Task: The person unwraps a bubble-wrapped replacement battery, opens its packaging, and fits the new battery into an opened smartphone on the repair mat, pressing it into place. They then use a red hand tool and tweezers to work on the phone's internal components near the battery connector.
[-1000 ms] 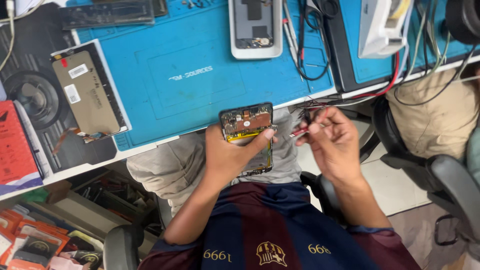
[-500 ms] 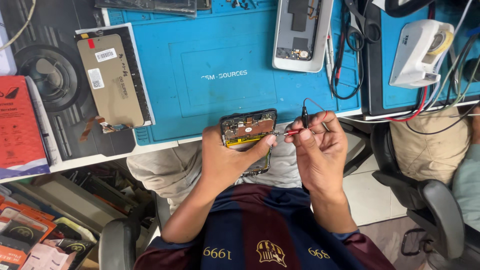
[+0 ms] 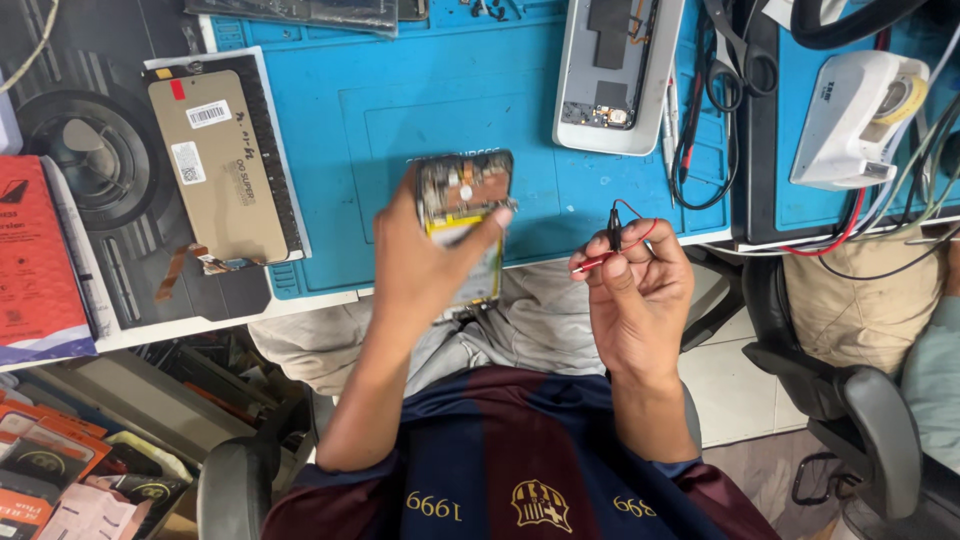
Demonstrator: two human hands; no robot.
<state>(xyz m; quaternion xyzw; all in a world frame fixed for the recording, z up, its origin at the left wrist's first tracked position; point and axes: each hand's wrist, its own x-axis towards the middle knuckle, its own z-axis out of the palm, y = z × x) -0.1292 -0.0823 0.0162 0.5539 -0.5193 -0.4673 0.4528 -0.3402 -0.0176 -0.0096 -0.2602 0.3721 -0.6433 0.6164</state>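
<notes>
left hand [image 3: 425, 265]: grip clasps flat opened phone [image 3: 462, 220] | right hand [image 3: 640, 290]: pinches thin probe leads [image 3: 612, 240]

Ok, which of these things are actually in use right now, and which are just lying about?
In use:
- opened phone, in the left hand
- red and black probe leads, pinched in the right hand

Lying about:
- phone back shell
- screen panel
- white box
- red booklet
- blue mat
</notes>
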